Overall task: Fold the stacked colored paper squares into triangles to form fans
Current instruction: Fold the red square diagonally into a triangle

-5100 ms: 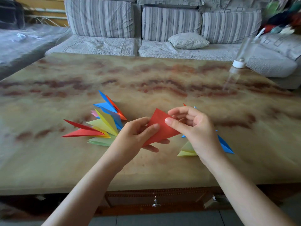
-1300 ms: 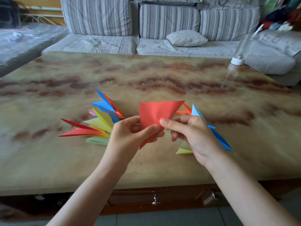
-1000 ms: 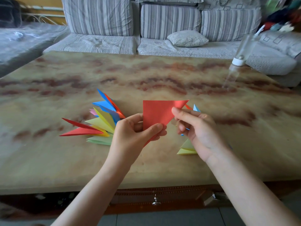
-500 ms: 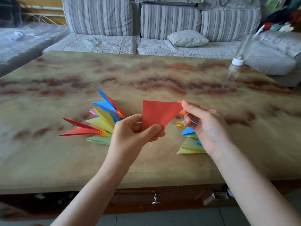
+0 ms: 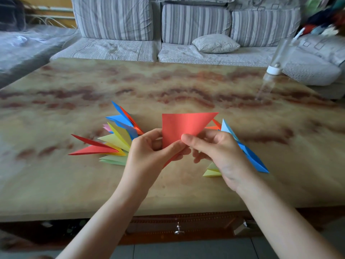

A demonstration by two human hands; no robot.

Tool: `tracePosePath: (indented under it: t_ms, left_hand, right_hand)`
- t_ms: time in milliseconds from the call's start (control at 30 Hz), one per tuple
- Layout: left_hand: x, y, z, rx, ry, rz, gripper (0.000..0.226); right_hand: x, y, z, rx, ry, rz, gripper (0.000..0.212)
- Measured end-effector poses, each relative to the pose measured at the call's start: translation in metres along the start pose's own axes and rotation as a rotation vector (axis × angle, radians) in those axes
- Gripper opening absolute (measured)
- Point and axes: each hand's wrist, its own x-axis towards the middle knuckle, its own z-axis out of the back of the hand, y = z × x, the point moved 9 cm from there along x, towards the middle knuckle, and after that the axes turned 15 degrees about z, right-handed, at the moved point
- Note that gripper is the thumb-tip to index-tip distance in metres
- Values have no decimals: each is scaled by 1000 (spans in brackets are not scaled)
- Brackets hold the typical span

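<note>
two fans of folded coloured paper triangles (image 5: pixel 119 137) lie near the front edge of the marbled table (image 5: pixel 168 186); above it, left hand (image 5: pixel 147 156) and right hand (image 5: pixel 224 156) pinch a red paper triangle (image 5: pixel 183 124), not yet added.

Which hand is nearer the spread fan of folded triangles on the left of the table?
Left. The left hand is just right of the fan, at its edge; the right hand is farther right, across the red triangle both pinch.

A grey striped fabric sofa (image 5: pixel 112 19) with a small grey pillow (image 5: pixel 215 43) stands behind the marbled tan stone table (image 5: pixel 168 81), whose far right edge bears a clear plastic bottle (image 5: pixel 280 55).
</note>
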Motion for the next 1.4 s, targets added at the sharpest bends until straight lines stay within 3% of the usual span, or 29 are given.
tracePosePath:
  t_ms: [133, 367, 533, 1000, 1267, 1400]
  left_hand:
    - [1, 1, 0, 18, -4, 6, 23]
    - [1, 3, 3, 99, -42, 15, 7]
    - [0, 1, 5, 98, -76, -1, 7]
    - [1, 3, 30, 9, -113, 60, 14]
    - [2, 0, 26, 8, -85, 37, 16]
    - [4, 2, 15, -48, -21, 88, 37]
  right_hand:
    - [2, 0, 6, -42, -82, 36, 19]
    - [2, 0, 15, -43, -174, 45, 24]
    - [3, 0, 14, -50, -198, 57, 24]
    - [13, 6, 43, 207, -368, 62, 10]
    - [10, 1, 29, 143, -134, -13, 16]
    - [9, -2, 18, 74, -24, -34, 21]
